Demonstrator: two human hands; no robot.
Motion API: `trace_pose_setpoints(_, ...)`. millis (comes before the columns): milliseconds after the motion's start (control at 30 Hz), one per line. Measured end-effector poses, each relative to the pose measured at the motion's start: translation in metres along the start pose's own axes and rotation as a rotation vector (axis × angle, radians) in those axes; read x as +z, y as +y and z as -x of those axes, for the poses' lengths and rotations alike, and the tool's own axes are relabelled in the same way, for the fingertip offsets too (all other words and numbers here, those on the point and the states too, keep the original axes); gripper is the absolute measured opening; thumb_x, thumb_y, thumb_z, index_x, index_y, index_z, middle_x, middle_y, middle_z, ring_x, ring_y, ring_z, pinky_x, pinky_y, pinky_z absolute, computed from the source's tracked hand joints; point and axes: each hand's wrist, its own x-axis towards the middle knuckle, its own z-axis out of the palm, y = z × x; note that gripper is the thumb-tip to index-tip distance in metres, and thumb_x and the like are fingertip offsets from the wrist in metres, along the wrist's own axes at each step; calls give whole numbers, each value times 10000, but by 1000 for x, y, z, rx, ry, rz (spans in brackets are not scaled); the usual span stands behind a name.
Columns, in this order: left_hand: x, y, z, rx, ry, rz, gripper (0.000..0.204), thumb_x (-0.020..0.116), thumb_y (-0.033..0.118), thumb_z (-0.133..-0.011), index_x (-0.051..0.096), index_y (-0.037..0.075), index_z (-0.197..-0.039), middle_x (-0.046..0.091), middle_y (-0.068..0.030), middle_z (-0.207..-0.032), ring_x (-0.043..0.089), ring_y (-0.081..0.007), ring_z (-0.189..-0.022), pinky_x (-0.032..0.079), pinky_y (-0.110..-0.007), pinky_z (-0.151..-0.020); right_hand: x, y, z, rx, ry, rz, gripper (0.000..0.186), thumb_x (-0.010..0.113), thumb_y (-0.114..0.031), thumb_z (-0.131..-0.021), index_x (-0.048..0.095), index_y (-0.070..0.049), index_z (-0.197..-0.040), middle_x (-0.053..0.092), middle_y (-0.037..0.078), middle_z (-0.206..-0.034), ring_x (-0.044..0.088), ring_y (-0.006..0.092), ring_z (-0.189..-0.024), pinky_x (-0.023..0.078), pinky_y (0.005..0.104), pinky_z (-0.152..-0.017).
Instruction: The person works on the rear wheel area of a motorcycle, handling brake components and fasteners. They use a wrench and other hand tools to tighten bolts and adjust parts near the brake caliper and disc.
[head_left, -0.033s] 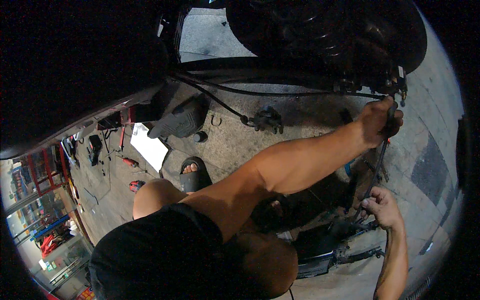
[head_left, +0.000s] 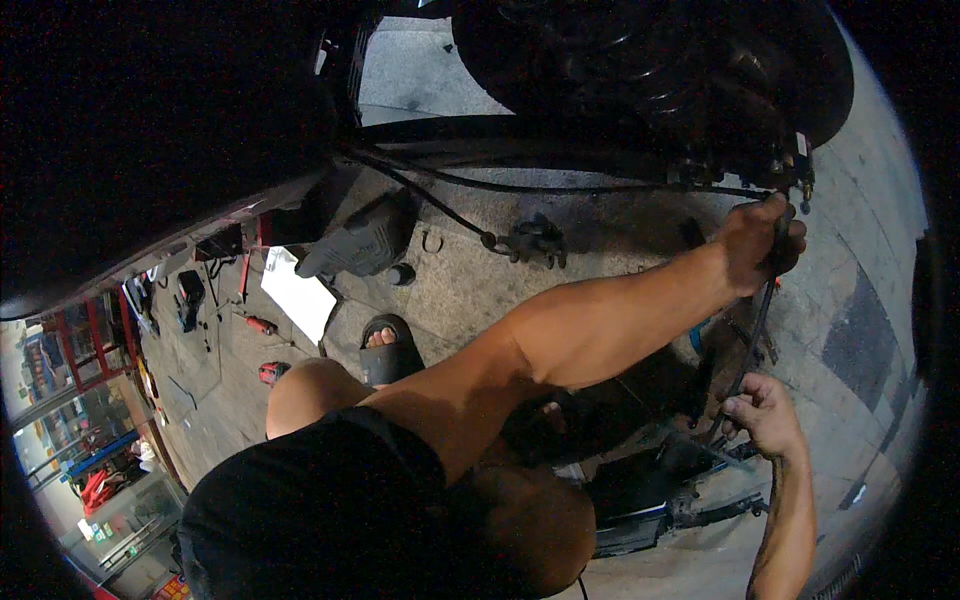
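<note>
My left hand (head_left: 762, 240) is at the far right, below the dark wheel (head_left: 650, 60), its fingers wrapped round a long, thin black cable (head_left: 758, 328). The cable runs down from that fist to my right hand (head_left: 762, 412), which pinches it between thumb and fingers. Its lower end is lost among dark parts on the floor. A second black cable (head_left: 560, 188) stretches from the dark vehicle body to the hub area beside my left hand. From another black hose hangs a dark metal part (head_left: 535, 240), apart from both hands.
Dark body panels (head_left: 640, 525) lie below my right hand. A white sheet (head_left: 298, 295), a grey glove-like piece (head_left: 365, 238), a red-handled screwdriver (head_left: 260, 325) and a red tape measure-like tool (head_left: 272, 372) lie on the left floor. Shelves (head_left: 80, 430) with goods stand at the far left.
</note>
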Motion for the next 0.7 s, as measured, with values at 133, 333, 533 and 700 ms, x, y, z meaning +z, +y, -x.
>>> trace_pose_setpoints(133,4,-2,4,40,51,-52,241,537,365,-916,477,132,-903,531,-30,-732,526,-179,-666,463,-302,-598,6,3,-4,-17,122,146,53,610,-21,-811,572,-45,-838,596,0,-689,566,93,-611,445,254,-536)
trace_pose_setpoints(333,5,-3,0,40,128,-47,241,527,374,-917,490,137,-898,535,-29,-728,524,-175,-668,447,-286,-599,4,11,-3,-16,109,-77,102,658,-35,-782,569,-34,-833,552,-3,-655,532,88,-596,413,254,-528)
trace_pose_setpoints(533,-3,-4,-2,10,14,12,213,524,342,-914,493,138,-859,523,-31,-729,523,-171,-675,443,-277,-603,-6,19,-7,-55,201,236,50,612,-38,-815,573,-41,-846,587,18,-720,523,108,-585,422,271,-528)
trace_pose_setpoints(700,-10,-9,-7,63,-78,34,220,516,340,-918,485,136,-842,519,-39,-736,536,-171,-699,469,-286,-621,8,4,7,-61,219,-157,60,577,-24,-831,571,-26,-891,612,44,-730,540,94,-534,438,234,-476)
